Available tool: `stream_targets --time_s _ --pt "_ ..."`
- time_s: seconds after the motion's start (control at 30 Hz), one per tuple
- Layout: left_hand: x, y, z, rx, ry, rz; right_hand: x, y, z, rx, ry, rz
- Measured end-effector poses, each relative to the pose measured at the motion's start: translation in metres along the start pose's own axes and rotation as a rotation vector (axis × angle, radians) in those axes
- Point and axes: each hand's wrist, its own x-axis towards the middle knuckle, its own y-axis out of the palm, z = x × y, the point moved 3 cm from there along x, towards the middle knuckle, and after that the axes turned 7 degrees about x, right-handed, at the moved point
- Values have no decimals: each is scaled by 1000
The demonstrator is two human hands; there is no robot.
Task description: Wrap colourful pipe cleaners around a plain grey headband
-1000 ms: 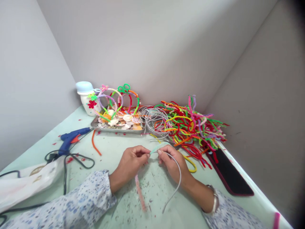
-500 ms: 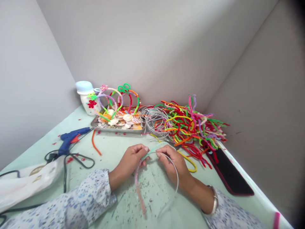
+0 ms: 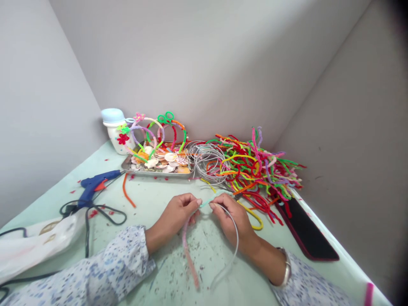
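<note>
A grey wire bent into an arch runs between both hands above the table's middle. Fuzzy pink pipe cleaner covers its left end, which hangs below my left hand. That hand is closed, thumb and fingers pinching the wrapped part of the wire. Between the hands stretches a mint-green pipe cleaner. My right hand is also closed, its fingertips at the mint pipe cleaner and the bare wire. The bare end curves down past the right wrist. Fingers hide exactly where the mint strand meets the wire.
Behind the hands, a metal tray holds shells and several finished headbands. Coiled wire and a heap of pipe cleaners lie to its right. A blue glue gun with cord, a white jar and a black pouch also surround the workspace.
The mint pipe cleaner between the hands has changed from a raised arc to a lower, straighter stretch. The hanging pink-covered end has swung slightly right. Both hands have stayed nearly in place.
</note>
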Motion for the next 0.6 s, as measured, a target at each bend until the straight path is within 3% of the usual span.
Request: stream_targets --time_s 0.6 --pt "-1 4 5 95 86 -38 1 1 -7 -22 24 -21"
